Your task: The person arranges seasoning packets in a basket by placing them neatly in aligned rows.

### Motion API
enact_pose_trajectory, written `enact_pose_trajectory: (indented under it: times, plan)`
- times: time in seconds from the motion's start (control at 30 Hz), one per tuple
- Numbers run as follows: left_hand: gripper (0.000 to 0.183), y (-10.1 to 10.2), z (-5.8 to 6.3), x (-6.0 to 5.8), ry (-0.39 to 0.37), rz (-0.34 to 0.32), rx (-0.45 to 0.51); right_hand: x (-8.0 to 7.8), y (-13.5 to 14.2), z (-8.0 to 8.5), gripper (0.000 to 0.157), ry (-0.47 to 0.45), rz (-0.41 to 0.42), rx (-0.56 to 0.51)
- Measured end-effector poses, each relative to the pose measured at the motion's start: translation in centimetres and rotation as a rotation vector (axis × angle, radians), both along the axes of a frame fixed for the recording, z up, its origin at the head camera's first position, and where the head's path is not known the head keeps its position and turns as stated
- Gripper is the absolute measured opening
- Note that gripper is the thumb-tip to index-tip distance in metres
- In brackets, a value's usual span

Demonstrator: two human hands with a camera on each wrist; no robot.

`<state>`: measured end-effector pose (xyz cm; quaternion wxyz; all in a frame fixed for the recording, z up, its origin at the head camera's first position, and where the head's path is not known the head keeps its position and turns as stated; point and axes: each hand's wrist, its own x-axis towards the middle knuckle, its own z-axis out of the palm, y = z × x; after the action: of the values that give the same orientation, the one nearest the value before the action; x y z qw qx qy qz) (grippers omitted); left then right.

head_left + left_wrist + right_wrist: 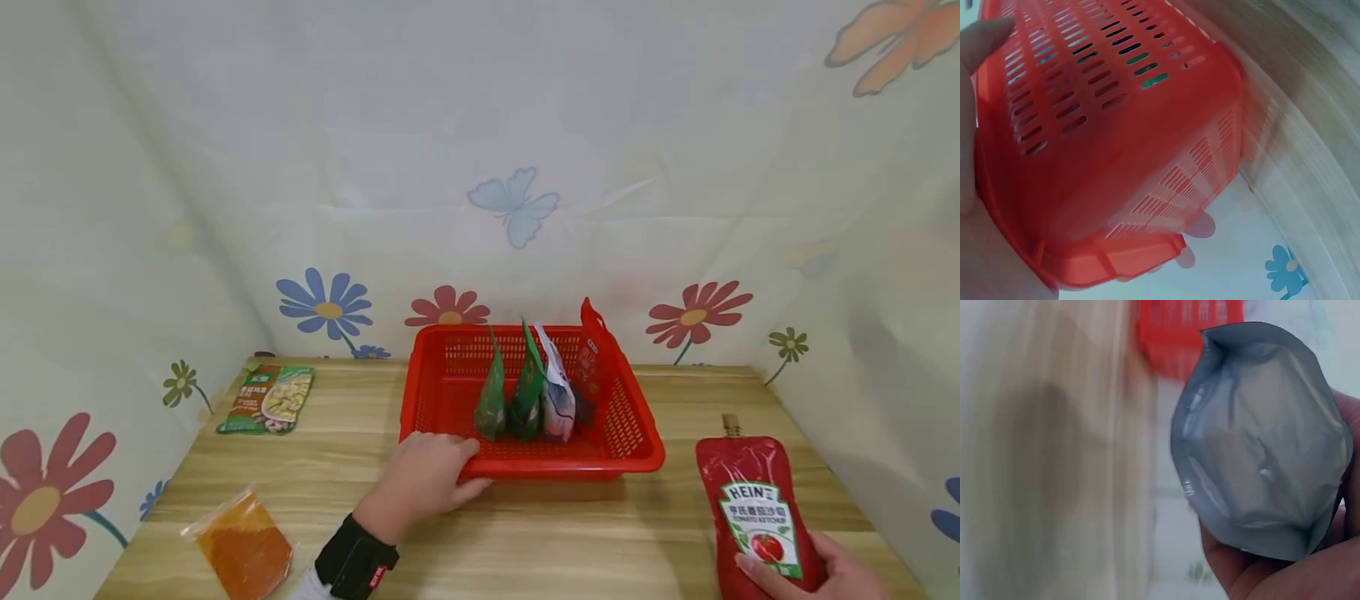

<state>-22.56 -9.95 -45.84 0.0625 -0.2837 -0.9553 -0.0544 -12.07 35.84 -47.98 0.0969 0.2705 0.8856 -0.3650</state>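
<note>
A red plastic basket (577, 468) stands on the table near the back wall, with several packets upright inside it. Its front left rim is gripped by my left hand (420, 483), thumb outside and fingers over the edge. The left wrist view shows the slotted side of the basket (1116, 181) close to that hand. At the right, my right hand (843, 575) holds a red Heinz tomato ketchup pouch (750, 462) by its lower part, cap pointing away. The pouch's silvery bottom (1266, 444) faces the right wrist camera.
Inside the basket are green packets (491, 400), a white and pink packet (557, 400) and a red packet (596, 358). At the back left lies a brown and green food packet (268, 400). A clear bag of orange contents (243, 546) lies at the front left.
</note>
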Motion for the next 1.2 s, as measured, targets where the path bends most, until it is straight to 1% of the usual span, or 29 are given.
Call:
enact_pose_trajectory:
  times: [0.07,0.13,0.23,0.37,0.43,0.5,0.53,0.6,0.63,0.73,0.8,0.83,0.9,0.97,1.07,1.13,1.2]
  plan:
    - [0.045,0.0,0.1,0.0,-0.039,-0.002,0.032,-0.5,-1.7,1.4,0.114,0.011,0.114,0.008]
    - [0.054,0.0,0.1,0.1,-0.057,-0.004,0.050,-0.9,-3.7,2.6,0.111,0.039,0.171,0.001]
    - [0.064,0.2,0.3,0.2,-0.043,-0.007,0.062,-1.2,-6.6,3.7,0.107,0.094,0.202,-0.056]
    - [0.071,0.5,0.5,0.5,0.024,-0.025,0.094,-1.5,-10.0,4.1,0.097,0.147,0.258,-0.123]
    - [0.072,0.7,0.8,0.8,0.051,-0.059,0.153,-1.5,-11.5,4.1,0.094,0.163,0.285,-0.149]
    - [0.072,1.0,1.2,1.1,0.037,-0.102,0.253,-1.4,-13.0,4.1,0.090,0.179,0.306,-0.190]
    - [0.072,1.3,1.5,1.4,0.016,-0.124,0.322,-1.3,-13.7,4.2,0.087,0.189,0.314,-0.216]
    - [0.071,1.8,2.3,2.0,-0.066,-0.159,0.481,-1.2,-14.9,4.3,0.082,0.204,0.331,-0.285]
    - [0.070,2.1,2.6,2.3,-0.123,-0.173,0.574,-1.2,-15.4,4.3,0.079,0.212,0.343,-0.316]
    - [0.066,3.0,3.6,3.0,-0.315,-0.196,0.845,-1.1,-16.7,4.4,0.076,0.220,0.393,-0.397]
    - [0.060,3.6,4.2,3.5,-0.439,-0.192,0.991,-1.0,-17.3,4.3,0.076,0.231,0.441,-0.434]
    - [0.058,3.9,4.5,3.8,-0.496,-0.177,1.048,-1.0,-17.5,4.2,0.075,0.238,0.465,-0.445]
    - [0.051,4.3,5.1,4.3,-0.574,-0.119,1.120,-0.9,-18.0,4.0,0.073,0.252,0.502,-0.476]
    - [0.043,4.7,5.7,4.7,-0.611,-0.053,1.159,-0.8,-18.5,3.8,0.072,0.278,0.518,-0.488]
    - [0.035,5.1,6.5,5.3,-0.610,0.016,1.179,-0.7,-19.1,3.7,0.069,0.312,0.515,-0.499]
    - [0.032,5.2,6.9,5.7,-0.601,0.034,1.190,-0.7,-19.4,3.8,0.068,0.330,0.516,-0.501]
    - [0.031,5.1,7.2,6.0,-0.595,0.034,1.203,-0.6,-19.6,3.9,0.067,0.335,0.526,-0.506]
